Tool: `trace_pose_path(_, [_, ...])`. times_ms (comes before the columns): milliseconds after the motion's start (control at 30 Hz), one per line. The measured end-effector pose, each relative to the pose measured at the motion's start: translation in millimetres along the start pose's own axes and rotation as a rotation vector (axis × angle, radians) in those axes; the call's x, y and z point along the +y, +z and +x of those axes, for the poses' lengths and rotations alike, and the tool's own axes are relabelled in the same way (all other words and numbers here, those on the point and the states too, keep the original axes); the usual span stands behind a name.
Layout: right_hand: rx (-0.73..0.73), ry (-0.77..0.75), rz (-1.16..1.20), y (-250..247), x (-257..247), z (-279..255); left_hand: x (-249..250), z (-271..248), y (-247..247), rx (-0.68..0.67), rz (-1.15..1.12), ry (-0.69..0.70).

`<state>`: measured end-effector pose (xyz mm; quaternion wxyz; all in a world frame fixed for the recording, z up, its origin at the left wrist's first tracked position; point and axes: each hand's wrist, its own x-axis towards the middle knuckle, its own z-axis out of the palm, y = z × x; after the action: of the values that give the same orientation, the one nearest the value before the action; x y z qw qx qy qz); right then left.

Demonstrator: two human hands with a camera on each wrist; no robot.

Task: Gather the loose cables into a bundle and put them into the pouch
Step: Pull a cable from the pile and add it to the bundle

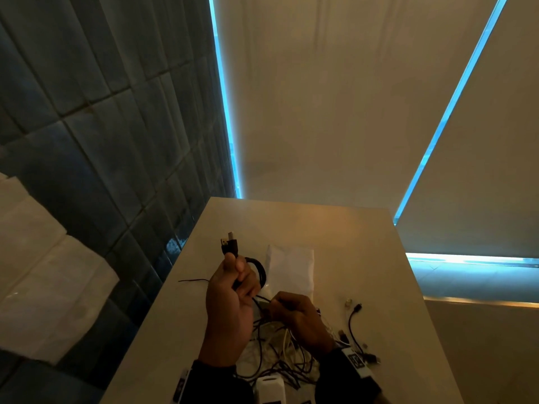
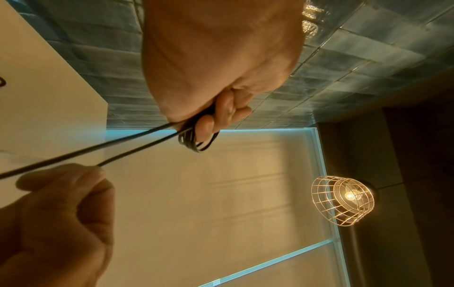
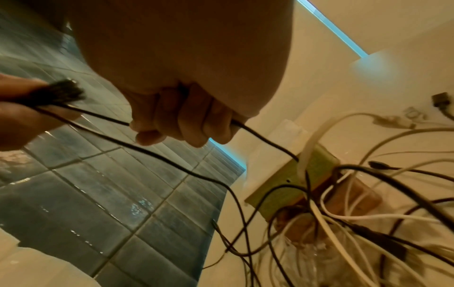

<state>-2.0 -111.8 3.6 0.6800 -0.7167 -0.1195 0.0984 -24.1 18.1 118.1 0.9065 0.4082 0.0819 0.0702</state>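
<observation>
My left hand [image 1: 233, 275] is raised above the table and grips a coiled black cable [image 1: 259, 269]; its two plugs [image 1: 229, 243] stick up past the thumb. In the left wrist view the coil [image 2: 196, 141] loops under the curled fingers. My right hand [image 1: 291, 307] pinches a loose strand of that black cable [image 3: 258, 137], which runs on into a tangle of black and white cables [image 1: 277, 354] on the table. The white pouch [image 1: 291, 266] lies flat beyond both hands.
The beige table [image 1: 364, 258] ends at a blue tiled wall [image 1: 102, 112] on the left. Short black cables and small connectors [image 1: 354, 319] lie to the right of my right hand. A white adapter [image 1: 269, 387] sits at the near edge.
</observation>
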Motion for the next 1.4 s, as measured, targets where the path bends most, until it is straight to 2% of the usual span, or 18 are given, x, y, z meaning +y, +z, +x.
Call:
trace_pose_path(333, [0.092, 0.054, -0.050, -6, 36, -6, 0, -3, 3, 0.000, 0.077, 0.024])
trace_pose_path(567, [0.109, 0.049, -0.122, -7, 42, -2, 7, 0, 4, -0.014, 0.088, 0.042])
trace_pose_path(733, [0.103, 0.101, -0.230, -12, 55, 0, 8, 1, 2, -0.004, 0.104, 0.048])
trace_pose_path(833, [0.203, 0.146, -0.239, -14, 48, 4, 7, 3, 1, 0.014, 0.193, 0.051])
trace_pose_path(967, [0.358, 0.090, -0.017, -13, 5, 10, 6, 7, 2, 0.041, 0.375, 0.049])
trace_pose_path(1100, [0.300, -0.081, 0.115, -8, -45, 9, -7, 7, 1, 0.077, 0.440, -0.003])
trace_pose_path(1233, [0.175, -0.218, 0.216, 0, -73, 2, -15, 9, 0, 0.132, 0.403, -0.072])
trace_pose_path(1400, [0.022, -0.177, 0.176, 4, -70, -5, -8, 8, 2, 0.061, 0.131, -0.146])
